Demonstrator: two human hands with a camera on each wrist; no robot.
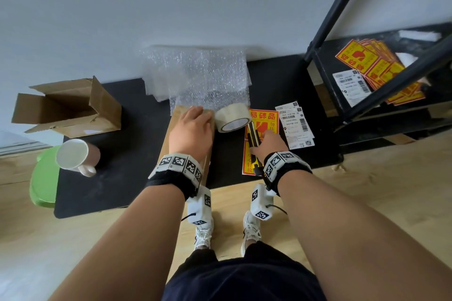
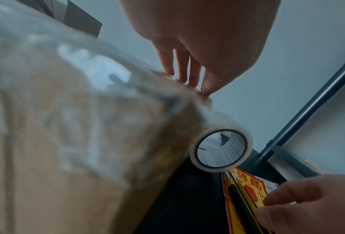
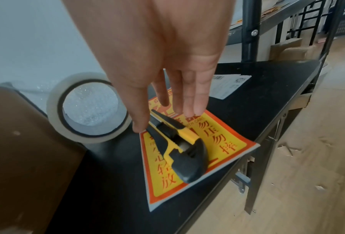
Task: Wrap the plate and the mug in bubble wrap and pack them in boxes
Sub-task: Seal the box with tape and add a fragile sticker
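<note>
Two hands down: left hand [image 1: 190, 129] flat, fingers straight, pressing the sealed box [image 1: 171, 139]; right hand [image 3: 167, 76], fingers loose, reaching over the utility knife [image 3: 177, 147]. Mug [image 1: 77, 156] sits unwrapped at the table's left edge — one careless nudge could tip it.

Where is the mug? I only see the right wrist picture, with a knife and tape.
Observer: The mug is at the left end of the table, not wrapped.
Operator: What's the other hand doing?
Observer: The left hand rests flat on a shut box, fingers at the edge of the bubble wrap.
Operator: Is there a box for the mug?
Observer: Yes, an open box sits just behind the mug.
</note>
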